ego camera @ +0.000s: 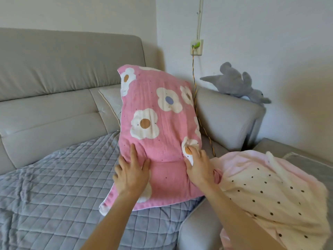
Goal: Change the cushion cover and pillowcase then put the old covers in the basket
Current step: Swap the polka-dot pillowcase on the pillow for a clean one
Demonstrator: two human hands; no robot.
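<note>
A pillow in a pink pillowcase with white flowers (158,127) stands upright on the sofa seat, leaning toward the backrest. My left hand (132,174) lies flat against its lower front, fingers straight and spread. My right hand (198,165) pinches the pink fabric at the lower right, bunching a white flower under its fingertips. A pale pink and cream cover with dark dots (273,192) lies crumpled on the sofa arm at the right, beside my right forearm. No basket shows in this view.
A grey quilted throw (54,186) covers the seat of the beige sofa (63,69). A beige cushion (111,100) stands behind the pillow. A grey plush toy (236,83) sits on the armrest. A yellow cable (196,105) hangs from a wall socket (196,46).
</note>
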